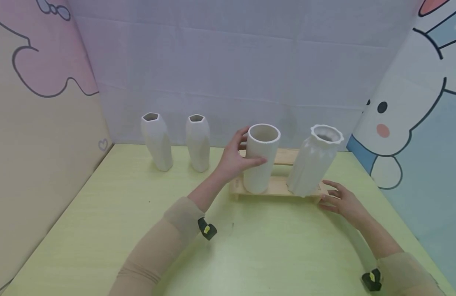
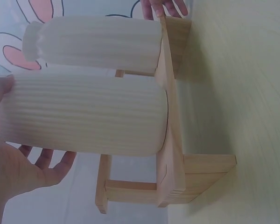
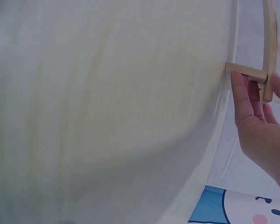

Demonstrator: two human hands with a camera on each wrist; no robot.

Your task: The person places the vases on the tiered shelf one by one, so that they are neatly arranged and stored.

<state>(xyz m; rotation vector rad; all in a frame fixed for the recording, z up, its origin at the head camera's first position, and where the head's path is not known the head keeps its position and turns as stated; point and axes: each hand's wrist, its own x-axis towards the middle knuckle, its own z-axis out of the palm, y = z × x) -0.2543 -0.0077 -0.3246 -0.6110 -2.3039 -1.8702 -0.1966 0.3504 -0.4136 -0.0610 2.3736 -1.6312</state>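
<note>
A ribbed white cylindrical vase (image 1: 260, 164) stands on the front board of a low wooden rack (image 1: 280, 187). The left hand (image 1: 238, 158) curls round its left side, thumb across the front; in the left wrist view the vase (image 2: 88, 114) has its base on the board (image 2: 170, 121). To its right, a white vase with a wavy rim (image 1: 313, 164) also rests on the rack. The right hand (image 1: 344, 203) holds the rack's right end; in the right wrist view its thumb and fingers (image 3: 242, 98) are round the wooden end piece (image 3: 247, 71).
Two faceted white vases, one farther left (image 1: 158, 144) and one nearer the rack (image 1: 198, 144), stand on the pale green table (image 1: 139, 230) near its back edge. A pale cloth (image 1: 231, 65) hangs behind, with cartoon-printed sheets (image 1: 428, 123) at the sides.
</note>
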